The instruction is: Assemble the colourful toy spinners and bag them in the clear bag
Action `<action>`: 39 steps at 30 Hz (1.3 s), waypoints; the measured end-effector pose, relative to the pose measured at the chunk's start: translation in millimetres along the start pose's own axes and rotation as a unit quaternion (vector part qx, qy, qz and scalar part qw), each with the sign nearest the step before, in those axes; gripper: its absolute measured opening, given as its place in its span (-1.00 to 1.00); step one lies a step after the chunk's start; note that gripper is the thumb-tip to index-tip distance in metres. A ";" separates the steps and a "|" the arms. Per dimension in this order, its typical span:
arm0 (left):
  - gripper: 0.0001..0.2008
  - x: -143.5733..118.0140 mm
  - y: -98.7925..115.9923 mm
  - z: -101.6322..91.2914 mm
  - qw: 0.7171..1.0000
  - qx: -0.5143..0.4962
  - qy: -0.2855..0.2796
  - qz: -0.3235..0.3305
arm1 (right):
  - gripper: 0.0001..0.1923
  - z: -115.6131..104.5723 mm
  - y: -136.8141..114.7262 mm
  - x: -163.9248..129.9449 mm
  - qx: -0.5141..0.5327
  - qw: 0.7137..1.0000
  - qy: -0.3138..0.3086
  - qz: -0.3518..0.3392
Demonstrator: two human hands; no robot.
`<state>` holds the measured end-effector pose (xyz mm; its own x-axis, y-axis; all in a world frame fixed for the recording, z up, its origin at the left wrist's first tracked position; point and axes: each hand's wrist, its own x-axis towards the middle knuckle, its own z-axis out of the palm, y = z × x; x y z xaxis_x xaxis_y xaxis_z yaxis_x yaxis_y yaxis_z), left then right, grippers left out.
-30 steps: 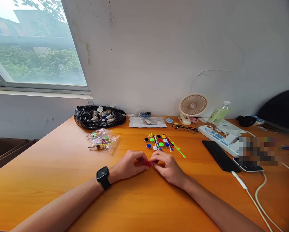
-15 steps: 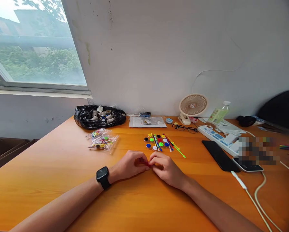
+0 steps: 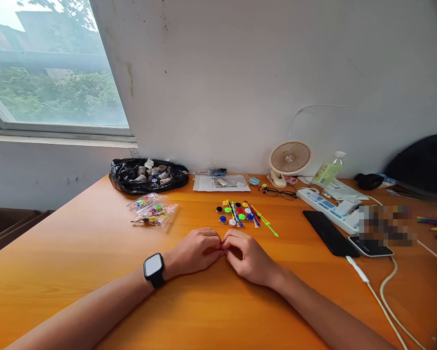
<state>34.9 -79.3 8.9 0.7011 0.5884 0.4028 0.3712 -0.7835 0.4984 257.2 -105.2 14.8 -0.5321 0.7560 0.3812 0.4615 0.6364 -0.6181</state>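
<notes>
My left hand (image 3: 198, 249) and my right hand (image 3: 248, 256) meet fingertip to fingertip just above the table (image 3: 189, 311). Both are closed in a pinch around a small red piece, which the fingers now almost wholly cover; its exact kind cannot be made out. Just beyond the fingers lies a spread of round plastic knobs in blue, white, green, red, yellow and black, such as this blue knob (image 3: 223, 219). Among them are thin coloured plastic arrows, one of them a bright green arrow (image 3: 273, 231). A black watch (image 3: 153, 266) is on my left wrist.
Clear bags of coloured pieces (image 3: 154, 214) lie left, before a black plastic bag (image 3: 121, 180) holding rolls. Glasses (image 3: 277, 193) and a clip fan (image 3: 289, 158) stand behind. At right are a black phone (image 3: 328, 233), a power strip (image 3: 328, 209), a bottle (image 3: 327, 174) and white cables (image 3: 382, 306).
The fingertips have drawn closer together, and the red piece seen between them before is now nearly hidden. The watch face has turned bright. The whole view has shifted slightly.
</notes>
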 end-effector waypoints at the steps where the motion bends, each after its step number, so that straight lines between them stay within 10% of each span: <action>1: -0.83 0.2 0.5 -0.7 1.000 -0.002 -0.003 -0.003 | -0.80 -0.9 -0.4 0.8 0.000 1.000 0.000 0.004; 5: -0.89 0.8 2.4 -6.1 1.000 -0.011 0.014 -0.008 | -0.95 -8.9 2.2 3.4 0.002 0.999 0.033 0.037; 10: -0.81 0.7 3.4 -13.9 0.996 -0.005 0.087 -0.034 | -0.57 -23.1 2.9 2.4 -0.013 0.977 0.110 0.182; 14: -0.85 -0.1 1.5 -15.3 0.987 -0.003 0.149 -0.065 | -0.37 -33.7 -7.3 2.3 0.260 0.933 -0.030 0.247; 17: -0.86 0.1 0.7 -15.2 0.982 0.011 0.172 -0.077 | -0.44 -36.0 -8.3 4.5 0.375 0.895 0.011 0.242; 39: -0.82 -2.1 -24.5 -8.7 0.973 -0.017 0.126 -0.190 | -0.60 -27.0 30.2 5.7 0.025 0.969 0.167 0.179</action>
<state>19.1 -59.6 2.6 0.3433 0.8685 0.3576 0.5509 -0.4946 0.6722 287.3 -77.5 16.9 -0.0811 0.9395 0.3327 0.5342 0.3228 -0.7813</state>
